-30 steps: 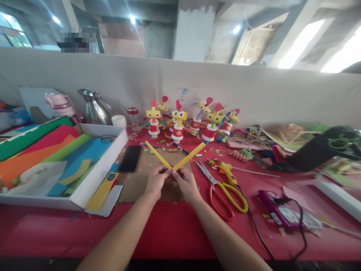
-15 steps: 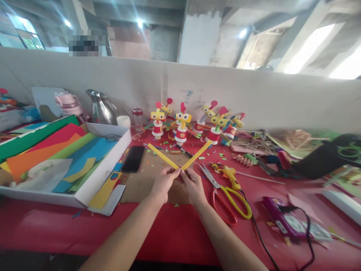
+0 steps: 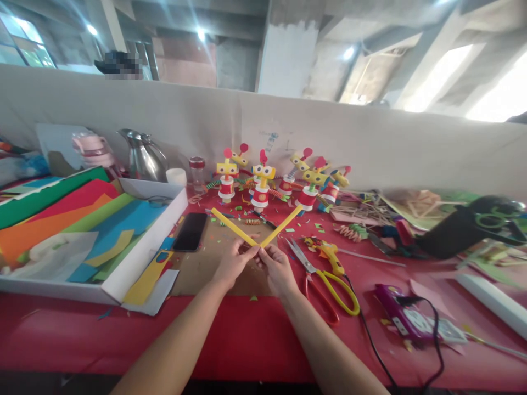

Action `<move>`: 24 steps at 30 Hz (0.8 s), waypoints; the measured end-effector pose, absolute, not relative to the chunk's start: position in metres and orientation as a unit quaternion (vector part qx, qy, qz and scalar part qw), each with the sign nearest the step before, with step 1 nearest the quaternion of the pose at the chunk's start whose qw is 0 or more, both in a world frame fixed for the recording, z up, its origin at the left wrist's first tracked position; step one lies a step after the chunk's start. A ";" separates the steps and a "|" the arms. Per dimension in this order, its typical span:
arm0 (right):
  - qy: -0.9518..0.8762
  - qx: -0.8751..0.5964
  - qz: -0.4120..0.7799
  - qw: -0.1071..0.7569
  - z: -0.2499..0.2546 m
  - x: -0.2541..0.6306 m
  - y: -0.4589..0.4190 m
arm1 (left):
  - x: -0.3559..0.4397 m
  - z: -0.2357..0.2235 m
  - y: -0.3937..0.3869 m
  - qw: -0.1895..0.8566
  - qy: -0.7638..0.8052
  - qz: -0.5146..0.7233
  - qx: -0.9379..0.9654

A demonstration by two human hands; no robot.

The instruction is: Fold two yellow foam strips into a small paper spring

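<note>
Hands (image 3: 256, 266) nearly meet above the brown board (image 3: 197, 277), fingertips pinching yellow strips (image 3: 282, 226) where they form a V.

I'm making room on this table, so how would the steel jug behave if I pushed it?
The jug would probably stay stiff, as its body looks like metal. Being fairly tall, it might tip if pushed near the top. Its shiny sides may feel slippery; how full it is can't be seen.

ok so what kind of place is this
Probably a craft workshop: paper robot figures stand at the back of the red-covered table, a white box holds coloured sheets, and scissors lie beside a glue gun.
</note>
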State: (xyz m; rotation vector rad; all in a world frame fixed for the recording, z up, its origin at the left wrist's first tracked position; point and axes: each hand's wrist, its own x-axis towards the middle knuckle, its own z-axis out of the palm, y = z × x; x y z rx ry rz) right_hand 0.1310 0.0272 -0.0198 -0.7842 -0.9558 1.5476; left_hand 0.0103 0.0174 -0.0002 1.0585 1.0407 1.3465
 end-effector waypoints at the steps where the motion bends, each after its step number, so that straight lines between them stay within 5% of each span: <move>1: -0.392 -0.329 0.669 0.539 -0.017 0.132 0.027 | 0.007 0.002 0.018 0.554 0.432 0.548 0.455; 9: -0.420 -0.350 0.708 0.446 0.016 0.141 0.037 | -0.010 0.003 0.027 0.533 0.424 0.542 0.493; 24: -0.431 -0.367 0.669 0.481 -0.010 0.139 0.033 | -0.013 0.000 0.029 0.496 0.476 0.514 0.514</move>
